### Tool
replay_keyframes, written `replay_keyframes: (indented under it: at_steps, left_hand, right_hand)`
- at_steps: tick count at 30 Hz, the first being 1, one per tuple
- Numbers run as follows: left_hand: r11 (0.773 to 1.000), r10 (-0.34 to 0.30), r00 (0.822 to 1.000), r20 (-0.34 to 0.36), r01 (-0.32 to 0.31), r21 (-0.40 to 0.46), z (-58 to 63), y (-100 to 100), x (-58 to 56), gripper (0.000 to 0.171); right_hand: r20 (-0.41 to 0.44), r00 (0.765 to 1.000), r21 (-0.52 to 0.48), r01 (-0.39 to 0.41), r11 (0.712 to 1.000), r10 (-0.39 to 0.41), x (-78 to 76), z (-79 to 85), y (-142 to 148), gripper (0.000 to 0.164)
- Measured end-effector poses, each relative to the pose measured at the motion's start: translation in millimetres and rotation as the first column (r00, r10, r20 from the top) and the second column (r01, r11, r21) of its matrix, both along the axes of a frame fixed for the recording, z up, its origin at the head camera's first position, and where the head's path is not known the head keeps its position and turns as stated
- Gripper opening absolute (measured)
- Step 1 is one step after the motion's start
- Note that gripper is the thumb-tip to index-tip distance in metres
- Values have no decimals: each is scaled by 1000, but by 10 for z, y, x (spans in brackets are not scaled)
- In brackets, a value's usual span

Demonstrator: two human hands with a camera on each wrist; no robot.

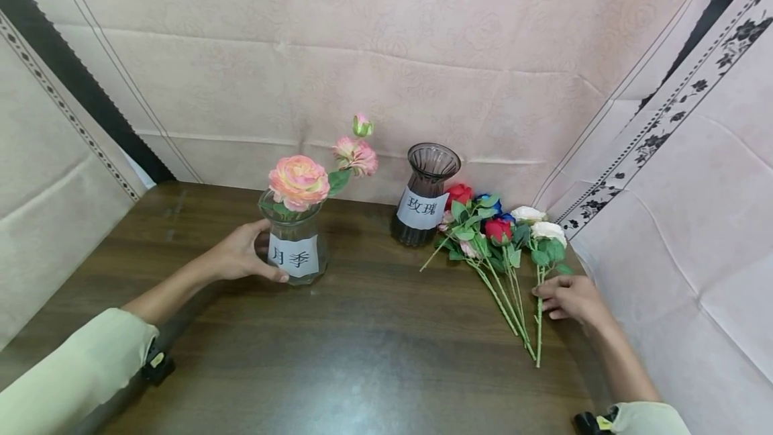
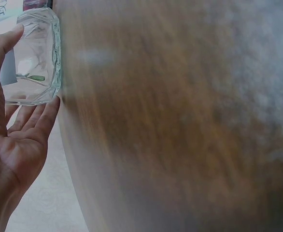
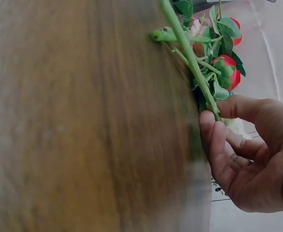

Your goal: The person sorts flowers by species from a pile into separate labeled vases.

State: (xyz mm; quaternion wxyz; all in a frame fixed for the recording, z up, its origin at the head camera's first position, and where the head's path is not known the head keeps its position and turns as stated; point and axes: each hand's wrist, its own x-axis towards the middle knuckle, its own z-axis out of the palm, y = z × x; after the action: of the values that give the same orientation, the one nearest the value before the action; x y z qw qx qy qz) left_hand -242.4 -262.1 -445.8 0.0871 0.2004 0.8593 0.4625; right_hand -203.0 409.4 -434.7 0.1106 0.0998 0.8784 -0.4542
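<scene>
A clear glass vase (image 1: 319,257) stands upright on the table, its white label (image 1: 296,255) lettered in black. My left hand (image 1: 244,254) holds the vase low on its left side, thumb across the front near the label and fingers behind. Out of its mouth rise a large pink-and-yellow flower (image 1: 298,183) and a smaller pink bloom (image 1: 356,156) with a bud (image 1: 362,126). At the right, my right hand (image 1: 574,297) pinches the green stem (image 1: 539,334) of the white roses (image 1: 548,233). In the right wrist view, thumb and fingertips meet on that stem (image 3: 194,67).
A dark glass vase (image 1: 413,237) with a white label stands at the back. Beside it lie several loose flowers, among them a red rose (image 1: 498,229) and a blue one (image 1: 490,203), stems toward the front. Pale cloth (image 1: 386,72) walls the table (image 1: 241,361) at back and sides.
</scene>
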Motion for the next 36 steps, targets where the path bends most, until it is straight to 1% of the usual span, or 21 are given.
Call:
replay_keyframes:
  at_steps: [2, 5, 13, 19, 23, 29, 32, 36]
  left_hand:
    - [1000, 0, 1000, 0, 0, 3, -2, 2, -1, 103]
    - [1000, 2, 1000, 1, -2, 3, -2, 1, 0, 104]
    - [1000, 2, 1000, 2, -2, 3, 10, -1, 5, 105]
    - [1000, 3, 1000, 5, -3, 1, 9, 12, 1, 105]
    - [1000, 4, 1000, 9, -4, 8, 6, 21, 3, 107]
    - [1000, 2, 1000, 12, -2, 19, 12, 24, 4, 107]
    - [1000, -3, 1000, 10, 3, 21, 12, 23, 3, 108]
    - [1000, -2, 1000, 11, 2, 19, 9, 22, -1, 107]
  right_hand:
    - [-12, 1000, -2, 8, 1000, -8, -10, 6, 20, 30]
    - [-22, 1000, 9, 16, 1000, -15, -20, 19, 53, 33]
    - [-49, 998, 89, 36, 995, -32, -45, -19, 118, 43]
    - [-67, 998, 168, 19, 986, -8, -29, -21, 160, 50]
    - [-41, 999, 176, -4, 984, 12, -7, 0, 195, 51]
    - [60, 998, 146, -8, 989, -1, 61, 50, 222, 47]
    - [116, 993, 153, -54, 987, 37, 109, 74, 211, 47]
    - [153, 983, 154, -123, 980, 100, 157, 77, 177, 45]
